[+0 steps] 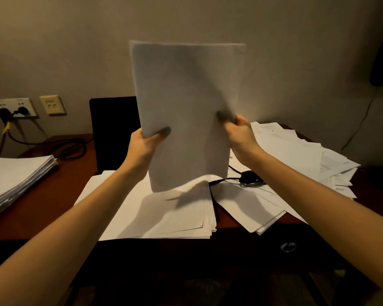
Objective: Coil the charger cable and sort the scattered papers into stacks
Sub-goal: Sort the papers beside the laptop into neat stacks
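So: paper sheaf (187, 102) upright; L hand (142, 149), R hand (241, 138) grip

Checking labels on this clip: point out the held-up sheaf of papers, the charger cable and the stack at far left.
sheaf of papers (186, 96): head view, middle of its blank face.
charger cable (250, 176): head view, its black bundled part on the loose sheets.
left stack (16, 173): head view, its top sheet.

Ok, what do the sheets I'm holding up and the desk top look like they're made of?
Sheets: thin matte white paper; they flex near the grip and show soft shadows. Desk top: probably reddish-brown wood or veneer with a smooth finish; the dim light leaves it open.
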`<state>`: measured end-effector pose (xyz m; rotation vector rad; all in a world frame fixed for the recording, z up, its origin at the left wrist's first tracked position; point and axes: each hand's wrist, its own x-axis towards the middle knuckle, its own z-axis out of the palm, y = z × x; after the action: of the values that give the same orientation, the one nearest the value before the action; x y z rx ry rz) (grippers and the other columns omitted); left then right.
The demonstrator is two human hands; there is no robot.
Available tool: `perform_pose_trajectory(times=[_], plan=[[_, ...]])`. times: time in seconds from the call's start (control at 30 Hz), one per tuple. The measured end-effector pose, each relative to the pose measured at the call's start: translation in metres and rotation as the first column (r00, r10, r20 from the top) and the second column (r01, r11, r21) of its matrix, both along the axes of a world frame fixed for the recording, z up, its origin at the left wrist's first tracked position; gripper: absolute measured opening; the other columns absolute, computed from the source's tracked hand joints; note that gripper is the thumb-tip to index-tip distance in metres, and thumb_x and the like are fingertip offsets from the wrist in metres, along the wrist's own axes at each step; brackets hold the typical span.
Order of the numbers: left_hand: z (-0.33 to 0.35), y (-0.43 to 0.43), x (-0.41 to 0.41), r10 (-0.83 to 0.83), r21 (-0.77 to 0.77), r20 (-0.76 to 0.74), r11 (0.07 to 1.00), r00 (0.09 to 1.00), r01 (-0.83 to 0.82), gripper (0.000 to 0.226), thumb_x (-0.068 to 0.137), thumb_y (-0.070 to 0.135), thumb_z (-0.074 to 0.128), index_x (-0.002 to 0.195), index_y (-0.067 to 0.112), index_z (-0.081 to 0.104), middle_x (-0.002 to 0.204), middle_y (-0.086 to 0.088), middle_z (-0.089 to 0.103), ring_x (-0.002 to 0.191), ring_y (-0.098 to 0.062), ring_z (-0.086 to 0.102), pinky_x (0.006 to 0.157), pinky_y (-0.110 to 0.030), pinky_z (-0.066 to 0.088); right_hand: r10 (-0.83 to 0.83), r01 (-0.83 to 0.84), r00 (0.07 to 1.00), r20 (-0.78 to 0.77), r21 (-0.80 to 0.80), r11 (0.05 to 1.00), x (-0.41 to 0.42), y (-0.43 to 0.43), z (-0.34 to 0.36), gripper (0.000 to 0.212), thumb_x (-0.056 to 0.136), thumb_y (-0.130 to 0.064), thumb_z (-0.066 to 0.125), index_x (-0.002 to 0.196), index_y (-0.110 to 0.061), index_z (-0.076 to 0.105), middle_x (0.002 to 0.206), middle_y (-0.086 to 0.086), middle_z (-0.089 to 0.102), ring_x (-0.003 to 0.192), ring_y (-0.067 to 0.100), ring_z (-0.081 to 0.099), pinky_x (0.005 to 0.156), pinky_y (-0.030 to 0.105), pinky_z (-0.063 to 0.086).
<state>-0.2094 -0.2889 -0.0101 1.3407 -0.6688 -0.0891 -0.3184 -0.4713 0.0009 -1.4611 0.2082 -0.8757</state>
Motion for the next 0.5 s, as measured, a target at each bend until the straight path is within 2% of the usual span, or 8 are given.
perform_pose_trajectory(times=[0.07,0.13,0.23,0.3,0.37,0.43,0.5], plan=[[0.002,-0.002,0.000,0.008,-0.009,0.005,1.000,1.000,-0.008,0.012,0.083,0.009,0.072,0.089,0.017,0.066,0.082,0.003,0.070,0.068,-0.010,0.068,0.065,-0.028,0.058,-0.015,0.015,1.000,0.008,0.055,0.998,0.002,0.001,0.002,0.010,0.095,-0.025,0.058,0.094,-0.017,0.064,0.090,-0.003,0.068,0.082,0.013,0.064,0.080,0.031,0.057],[-0.008,-0.001,0.002,-0.007,0.035,-0.014,0.999,1.000,0.008,0.017,0.080,0.009,0.074,0.094,0.014,0.067,0.084,0.004,0.071,0.071,-0.008,0.069,0.071,-0.030,0.057,-0.037,0.038,0.998,-0.045,0.015,0.999,0.005,0.003,-0.009,0.008,0.094,-0.021,0.060,0.089,-0.016,0.063,0.087,-0.001,0.067,0.077,0.012,0.063,0.075,0.031,0.055],[-0.032,0.004,0.004,0.027,0.113,-0.089,0.993,0.996,-0.017,0.020,0.086,0.008,0.069,0.105,0.010,0.064,0.092,0.003,0.069,0.077,-0.006,0.068,0.081,-0.035,0.052,-0.006,-0.014,0.986,-0.167,-0.119,0.993,0.006,0.007,-0.040,0.013,0.091,-0.012,0.063,0.103,-0.009,0.062,0.096,0.005,0.066,0.086,0.016,0.062,0.077,0.025,0.053],[-0.040,0.011,0.006,0.060,0.087,-0.145,0.995,0.988,-0.047,0.022,0.089,0.010,0.066,0.111,0.009,0.063,0.100,-0.002,0.069,0.091,-0.016,0.067,0.088,-0.038,0.051,0.029,-0.080,0.968,-0.251,-0.195,0.977,0.003,0.006,-0.058,0.018,0.091,-0.005,0.061,0.109,-0.005,0.062,0.098,0.006,0.065,0.087,0.016,0.062,0.076,0.021,0.053],[-0.042,0.018,0.008,0.058,0.025,-0.193,0.998,0.979,-0.054,0.031,0.091,0.012,0.064,0.121,0.008,0.059,0.114,-0.007,0.067,0.104,-0.024,0.065,0.092,-0.039,0.051,0.040,-0.116,0.941,-0.335,-0.210,0.971,0.002,0.005,-0.063,0.018,0.090,-0.003,0.061,0.109,-0.003,0.062,0.099,0.009,0.066,0.084,0.019,0.065,0.073,0.026,0.055],[-0.041,0.026,0.009,0.042,-0.025,-0.242,0.998,0.969,-0.049,0.028,0.092,0.012,0.064,0.119,0.011,0.059,0.115,-0.005,0.067,0.103,-0.022,0.065,0.088,-0.035,0.054,0.020,-0.104,0.936,-0.351,-0.222,0.970,0.002,0.005,-0.061,0.017,0.090,-0.001,0.059,0.106,-0.004,0.061,0.096,0.012,0.066,0.072,0.015,0.066,0.063,0.025,0.057],[-0.036,0.038,0.010,0.036,-0.010,-0.288,0.999,0.957,-0.041,0.018,0.092,0.014,0.063,0.110,0.013,0.060,0.102,-0.001,0.068,0.094,-0.020,0.066,0.076,-0.030,0.056,0.005,-0.074,0.957,-0.289,-0.228,0.971,0.003,0.006,-0.054,0.013,0.091,0.001,0.057,0.103,-0.004,0.061,0.089,0.010,0.065,0.061,0.006,0.065,0.055,0.021,0.053]])
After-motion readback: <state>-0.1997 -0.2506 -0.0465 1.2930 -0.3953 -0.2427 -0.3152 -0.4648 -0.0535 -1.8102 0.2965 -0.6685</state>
